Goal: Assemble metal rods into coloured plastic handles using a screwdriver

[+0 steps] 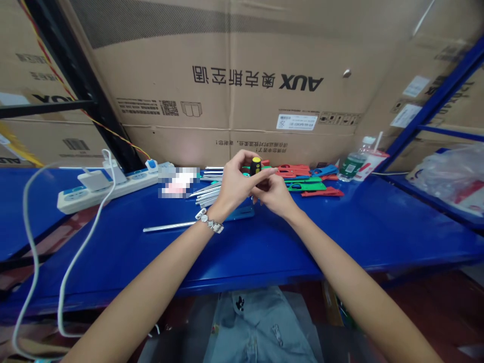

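Note:
Both my hands are together above the middle of the blue table (227,262). A screwdriver with a black and yellow handle (256,165) stands upright between them, its lower part hidden by fingers. My left hand (240,179) is closed around the handle, thumb stretched towards the right. Just below and to the right, the fingers of my right hand (275,195) are curled in a pinch; what they grip is hidden. Under my left wrist lies a flat blue plastic piece (242,213). A thin silver rod (170,227) lies left of that wrist.
Silver strips (207,194) are piled behind my left hand. Red, green and blue plastic pieces (310,186) lie to the right. A water bottle (353,161) and a cup (372,164) stand further right. A white power strip (113,184) with cables sits left. A large cardboard box (234,111) forms the back.

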Tool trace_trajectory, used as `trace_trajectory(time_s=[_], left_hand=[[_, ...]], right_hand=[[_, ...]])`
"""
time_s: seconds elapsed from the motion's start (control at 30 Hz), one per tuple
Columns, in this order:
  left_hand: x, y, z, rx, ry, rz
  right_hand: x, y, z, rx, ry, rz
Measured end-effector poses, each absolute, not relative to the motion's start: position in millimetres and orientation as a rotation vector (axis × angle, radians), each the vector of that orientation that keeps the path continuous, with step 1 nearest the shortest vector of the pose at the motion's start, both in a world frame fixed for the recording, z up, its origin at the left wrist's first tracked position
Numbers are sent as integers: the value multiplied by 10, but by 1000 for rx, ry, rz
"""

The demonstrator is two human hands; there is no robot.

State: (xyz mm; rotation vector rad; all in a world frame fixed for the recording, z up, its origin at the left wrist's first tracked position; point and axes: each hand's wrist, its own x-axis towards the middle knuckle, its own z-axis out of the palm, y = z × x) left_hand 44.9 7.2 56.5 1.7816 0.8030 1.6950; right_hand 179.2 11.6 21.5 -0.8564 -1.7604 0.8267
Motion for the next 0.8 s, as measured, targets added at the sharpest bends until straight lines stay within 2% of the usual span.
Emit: trace_trajectory(time_s=[0.1,0.33,0.6,0.8], left_hand=[[477,65,568,1790,760,1687],[351,45,604,1865,660,1294],[489,78,565,1734,832,1787],[367,48,623,1898,657,1444]], right_hand=[[1765,121,183,-912,-1724,774],[1906,31,308,-758,-1874,939],[1770,141,178,-884,-1717,828],[1849,59,275,-823,-1781,943]])
